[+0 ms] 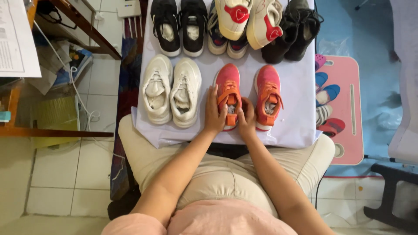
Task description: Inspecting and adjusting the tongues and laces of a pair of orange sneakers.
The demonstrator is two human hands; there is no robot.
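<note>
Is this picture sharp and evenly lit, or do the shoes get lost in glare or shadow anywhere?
Head view: soft, even light, no harsh glare; the pink shoe between the left hand and right hand is sharp, the black shoes at the far edge lose detail in their dark tone, and straight edges bow slightly toward the corners.

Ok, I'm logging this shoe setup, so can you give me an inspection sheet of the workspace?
Surface: white sheet laid flat, carrying rows of shoes.
Job's things: coral shoe, its twin beside it.
Clutter: white sneakers, black sneakers, cream shoes with red hearts, dark boots.
Hands: left hand and right hand grip the coral shoe's heel end.
Cables: white cord on the floor tiles.
Surroundings: pink board, wooden furniture at left.
</note>
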